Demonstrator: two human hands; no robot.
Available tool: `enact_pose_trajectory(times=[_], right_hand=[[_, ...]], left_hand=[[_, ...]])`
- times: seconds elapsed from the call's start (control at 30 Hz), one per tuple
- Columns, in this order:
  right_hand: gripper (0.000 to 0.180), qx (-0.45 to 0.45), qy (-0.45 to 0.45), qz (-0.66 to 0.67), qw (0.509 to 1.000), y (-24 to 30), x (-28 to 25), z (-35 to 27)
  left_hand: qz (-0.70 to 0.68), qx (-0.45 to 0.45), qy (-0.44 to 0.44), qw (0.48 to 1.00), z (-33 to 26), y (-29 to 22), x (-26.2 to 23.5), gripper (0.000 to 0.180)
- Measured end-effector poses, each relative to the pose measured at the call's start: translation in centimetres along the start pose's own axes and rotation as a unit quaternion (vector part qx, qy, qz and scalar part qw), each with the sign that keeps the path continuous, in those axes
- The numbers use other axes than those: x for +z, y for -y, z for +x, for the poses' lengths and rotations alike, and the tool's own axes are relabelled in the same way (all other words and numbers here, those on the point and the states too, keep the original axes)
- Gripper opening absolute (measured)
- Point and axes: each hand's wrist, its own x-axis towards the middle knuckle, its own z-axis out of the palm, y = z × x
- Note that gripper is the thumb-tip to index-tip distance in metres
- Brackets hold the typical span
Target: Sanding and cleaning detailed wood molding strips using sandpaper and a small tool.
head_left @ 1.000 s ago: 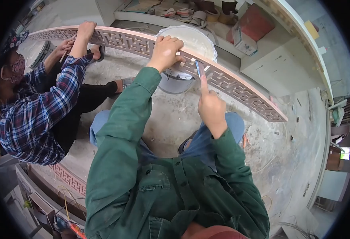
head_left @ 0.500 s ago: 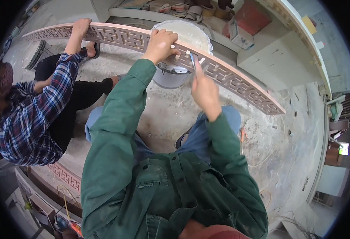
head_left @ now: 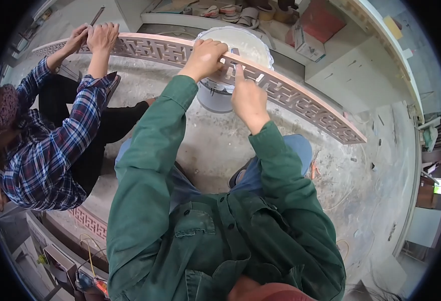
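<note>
A long pinkish wooden fretwork panel (head_left: pixel 343 129) lies slantwise in front of me, across a bucket. My left hand (head_left: pixel 204 59) is closed over its upper edge, thumb on the near face. Just to the right, my right hand (head_left: pixel 250 103) is closed, with the index finger stretched up against an opening in the lattice. It holds a thin, flat, blue-grey tool, now mostly hidden by finger and panel; its exact kind cannot be made out. The grey bucket (head_left: pixel 214 102) has a whitish, smeared top.
At left, a co-worker in a plaid shirt (head_left: pixel 62 138) holds the panel's far end with both hands, with a thin stick there. Shoes (head_left: pixel 228 14) and a box (head_left: pixel 309 47) sit on a shelf beyond. Cords and an orange-handled tool (head_left: pixel 314 170) lie on the floor.
My right hand has shifted slightly up and left, and the tool has gone mostly out of sight at the lattice. The co-worker's second hand has come up to the panel with a stick.
</note>
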Motion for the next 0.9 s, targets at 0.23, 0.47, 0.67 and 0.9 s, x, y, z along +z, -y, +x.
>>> enact_pose_trajectory(times=[0.23, 0.47, 0.67, 0.9], right_hand=[[0.076, 0.011, -0.018, 0.042, 0.999, -0.2, -0.1, -3.9], [0.054, -0.041, -0.041, 0.270, 0.961, -1.5, 0.2, -7.0], [0.050, 0.042, 0.011, 0.486, 0.873, -0.3, 3.1, -9.1], [0.051, 0.124, 0.003, 0.663, 0.738, 1.5, 6.6, -5.6]], left_hand=[[0.021, -0.003, 0.039, 0.999, -0.4, 0.6, 0.1, 0.033], [0.059, -0.047, 0.051, 0.996, -2.2, 3.7, -1.0, 0.033], [0.091, -0.033, 0.092, 0.991, -0.7, 2.9, -0.8, 0.040], [0.083, -0.040, 0.094, 0.991, -0.2, 3.6, 0.0, 0.042]])
